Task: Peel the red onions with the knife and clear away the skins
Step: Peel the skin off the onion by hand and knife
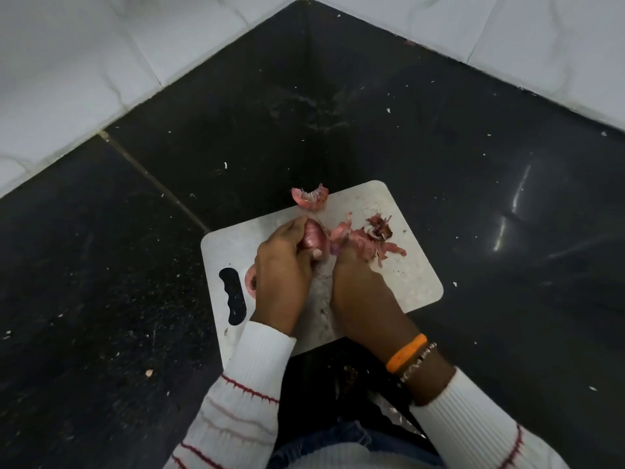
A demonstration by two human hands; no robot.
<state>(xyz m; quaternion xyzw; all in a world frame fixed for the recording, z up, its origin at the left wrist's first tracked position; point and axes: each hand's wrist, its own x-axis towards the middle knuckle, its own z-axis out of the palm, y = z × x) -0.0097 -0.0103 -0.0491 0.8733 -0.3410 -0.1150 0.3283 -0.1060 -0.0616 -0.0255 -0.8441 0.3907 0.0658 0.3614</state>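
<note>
Left hand (282,265) grips the red onion (316,240) just above the cutting board (412,282), fingers curled over the top and thumb on its near face. That probably braces it so the skin can be stripped away from the body. Right hand (355,282) sits just beside the onion on its right; fingertips are hidden behind the knuckles, so I can't tell if they pinch skin or hold the knife. No blade clearly visible. The onion looks partly peeled: glossy purple-pink surface showing, with a flap of papery skin lifting at its far side. Loose skins (375,238) pile on the board to the right of the hands, likely dropped within reach for later clearing. A curled skin piece (311,198) sits at the board's far edge, another pink piece (251,278) beside the handle cut-out (232,296). Board lies on the dark counter (473,147). Judgement: mid-peel, clearing not started.
</note>
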